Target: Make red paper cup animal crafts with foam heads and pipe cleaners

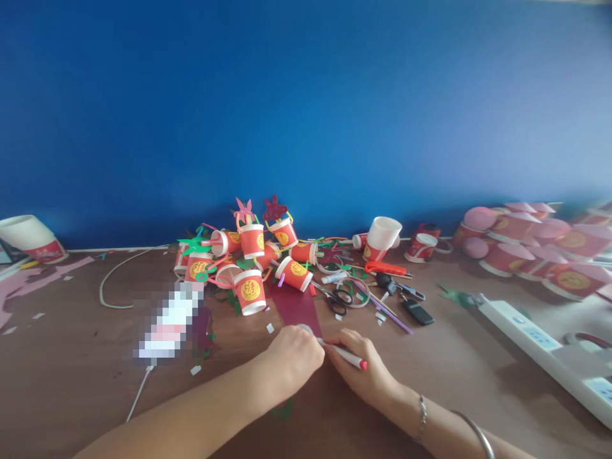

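My right hand [356, 366] is closed round a white pen with a red end [352, 358], its other end pointing toward my left hand. Just beside it, my left hand [296, 357] is curled over a small white round thing [305, 329], mostly hidden under the fingers. Both hands are over the near end of a dark red paper strip [297, 309] lying on the table. Beyond the strip stand and lie several red and white paper cups [250, 291], some with paper shapes on top. Black-handled scissors [338, 299] lie to the right of the strip.
A blurred bright phone-like object [169, 322] with a cable lies at left. Keys [386, 284] and a black fob [417, 312] sit right of the scissors. A white power strip [540, 344] crosses the right side, near stacked cups [507, 258]. A blue wall [306, 115] stands behind.
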`<action>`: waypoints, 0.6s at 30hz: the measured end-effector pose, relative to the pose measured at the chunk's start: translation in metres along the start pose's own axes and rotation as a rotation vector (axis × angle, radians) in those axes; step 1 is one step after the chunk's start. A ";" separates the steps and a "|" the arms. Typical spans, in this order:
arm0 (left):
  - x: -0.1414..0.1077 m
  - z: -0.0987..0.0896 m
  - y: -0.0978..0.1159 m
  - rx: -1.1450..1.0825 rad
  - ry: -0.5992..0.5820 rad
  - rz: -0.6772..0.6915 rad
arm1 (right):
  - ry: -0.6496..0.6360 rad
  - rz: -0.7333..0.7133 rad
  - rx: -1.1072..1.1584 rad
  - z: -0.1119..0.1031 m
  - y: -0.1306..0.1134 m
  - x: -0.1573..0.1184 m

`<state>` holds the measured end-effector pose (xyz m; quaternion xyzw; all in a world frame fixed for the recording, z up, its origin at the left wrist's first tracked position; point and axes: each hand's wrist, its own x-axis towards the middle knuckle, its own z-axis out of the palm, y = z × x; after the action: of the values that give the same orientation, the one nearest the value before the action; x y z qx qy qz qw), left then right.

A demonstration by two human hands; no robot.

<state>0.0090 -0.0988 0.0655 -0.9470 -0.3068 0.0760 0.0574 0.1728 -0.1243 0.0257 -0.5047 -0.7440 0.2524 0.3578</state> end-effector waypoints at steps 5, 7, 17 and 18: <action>-0.001 -0.002 -0.001 0.007 -0.013 -0.010 | -0.006 -0.076 -0.059 0.001 -0.001 -0.007; -0.001 -0.002 -0.001 0.005 -0.016 -0.014 | -0.017 -0.119 -0.094 0.002 -0.002 -0.010; 0.001 -0.013 -0.004 -0.036 -0.078 0.001 | -0.072 -0.188 -0.165 0.008 -0.004 -0.022; 0.002 -0.014 -0.005 -0.042 -0.087 0.004 | -0.073 -0.195 -0.163 0.008 -0.005 -0.022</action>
<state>0.0104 -0.0948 0.0801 -0.9444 -0.3085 0.1108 0.0241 0.1685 -0.1472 0.0183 -0.4477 -0.8203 0.1733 0.3109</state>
